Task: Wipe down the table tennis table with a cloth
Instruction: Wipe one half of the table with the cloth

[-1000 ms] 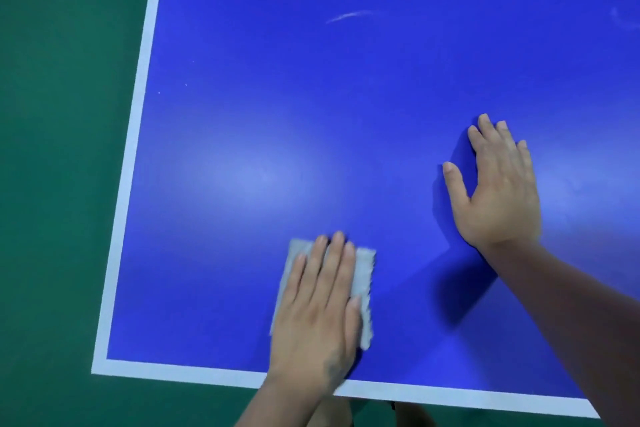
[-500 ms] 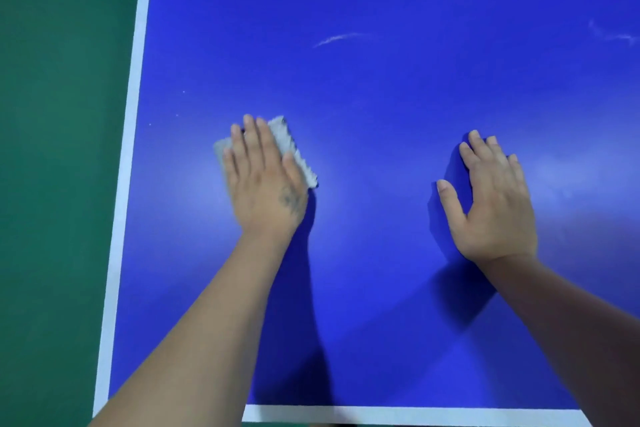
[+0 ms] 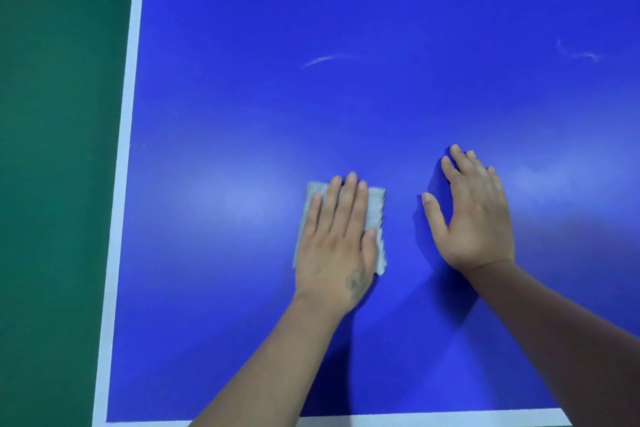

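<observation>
The grey cloth (image 3: 375, 215) is pressed flat under the left hand (image 3: 337, 246), fingers straight, toward the counter's (image 3: 242, 114) near edge, while the right hand (image 3: 474, 215), open and empty, is planted beside it for support.

Even, fairly bright light falls on the blue table (image 3: 381, 107). Soft glare patches sit left of the left hand (image 3: 337, 246) and right of the right hand (image 3: 474, 215). Dark shadows lie beneath both hands and forearms. Focus is slightly soft throughout; the white edge line (image 3: 121, 184) leans, perhaps from wide-angle distortion.
</observation>
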A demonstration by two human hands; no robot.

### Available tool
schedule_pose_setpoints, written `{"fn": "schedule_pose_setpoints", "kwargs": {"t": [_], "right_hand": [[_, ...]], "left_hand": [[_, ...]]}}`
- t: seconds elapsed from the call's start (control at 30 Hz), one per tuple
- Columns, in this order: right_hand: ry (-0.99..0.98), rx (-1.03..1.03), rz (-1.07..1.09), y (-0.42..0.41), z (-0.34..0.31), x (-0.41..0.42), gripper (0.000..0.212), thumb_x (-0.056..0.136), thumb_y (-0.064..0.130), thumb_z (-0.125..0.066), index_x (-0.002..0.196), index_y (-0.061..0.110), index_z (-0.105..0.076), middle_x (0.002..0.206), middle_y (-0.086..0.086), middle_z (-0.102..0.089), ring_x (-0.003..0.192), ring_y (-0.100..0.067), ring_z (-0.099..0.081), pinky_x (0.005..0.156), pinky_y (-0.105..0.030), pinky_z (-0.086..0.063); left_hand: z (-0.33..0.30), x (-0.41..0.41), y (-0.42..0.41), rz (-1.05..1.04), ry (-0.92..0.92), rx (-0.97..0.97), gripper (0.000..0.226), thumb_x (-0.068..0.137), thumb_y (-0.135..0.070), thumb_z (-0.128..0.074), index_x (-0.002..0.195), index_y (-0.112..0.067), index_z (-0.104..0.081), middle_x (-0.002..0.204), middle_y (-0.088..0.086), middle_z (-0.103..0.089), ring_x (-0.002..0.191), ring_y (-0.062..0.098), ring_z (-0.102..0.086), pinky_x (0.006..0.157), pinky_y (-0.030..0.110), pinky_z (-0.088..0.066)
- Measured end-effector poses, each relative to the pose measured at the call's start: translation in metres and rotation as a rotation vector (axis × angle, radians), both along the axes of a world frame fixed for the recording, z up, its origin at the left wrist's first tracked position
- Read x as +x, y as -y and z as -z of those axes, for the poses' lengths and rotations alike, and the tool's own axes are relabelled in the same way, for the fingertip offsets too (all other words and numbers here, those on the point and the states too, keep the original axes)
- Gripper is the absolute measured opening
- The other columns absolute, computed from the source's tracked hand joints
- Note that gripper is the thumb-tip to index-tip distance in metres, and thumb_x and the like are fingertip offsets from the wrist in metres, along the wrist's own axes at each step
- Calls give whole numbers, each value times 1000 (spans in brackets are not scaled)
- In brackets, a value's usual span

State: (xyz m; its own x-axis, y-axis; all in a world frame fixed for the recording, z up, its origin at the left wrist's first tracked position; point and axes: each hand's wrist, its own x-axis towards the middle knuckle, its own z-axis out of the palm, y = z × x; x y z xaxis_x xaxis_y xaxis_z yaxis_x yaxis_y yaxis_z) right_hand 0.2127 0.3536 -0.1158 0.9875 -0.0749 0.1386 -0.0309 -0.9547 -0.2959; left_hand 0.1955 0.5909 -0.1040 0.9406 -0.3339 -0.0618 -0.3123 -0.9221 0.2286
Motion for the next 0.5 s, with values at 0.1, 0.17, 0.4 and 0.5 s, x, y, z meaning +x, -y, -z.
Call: {"fn": "schedule_pose_setpoints", "kwargs": {"t": [0.1,0.17,0.4,0.5], "right_hand": [[15,30,34,-2,-6,23,57,101,44,-55,142,4,-56,161,-8,-47,147,-34,-45,124,-51,-31],[29,10,37,-5,-10,48,59,103,46,-54,145,5,-53,162,-8,-45,147,-33,-44,127,-50,-27],[-82,-89,44,-26,0,125,81,108,61,-27,166,4,-28,178,-7,-16,165,-24,-9,134,-51,-8],[-69,-118,74,-30,4,126,74,110,55,-27,166,7,-27,178,-4,-16,165,-22,-8,134,-49,-10]], "left_hand": [[0,-12,-38,-83,-1,17,65,112,-36,-30,171,-11,-19,180,4,-12,167,22,-4,134,51,-16],[2,-1,-54,-166,5,47,65,112,-36,-26,171,-10,-20,180,6,-13,167,23,-6,135,51,-15],[10,118,-48,-496,16,61,67,112,-40,-19,171,-8,-17,179,10,-14,167,27,-6,135,52,-8],[9,155,-18,-509,11,51,69,111,-40,-19,171,-8,-13,180,10,-9,167,28,-2,135,50,-3]]}}
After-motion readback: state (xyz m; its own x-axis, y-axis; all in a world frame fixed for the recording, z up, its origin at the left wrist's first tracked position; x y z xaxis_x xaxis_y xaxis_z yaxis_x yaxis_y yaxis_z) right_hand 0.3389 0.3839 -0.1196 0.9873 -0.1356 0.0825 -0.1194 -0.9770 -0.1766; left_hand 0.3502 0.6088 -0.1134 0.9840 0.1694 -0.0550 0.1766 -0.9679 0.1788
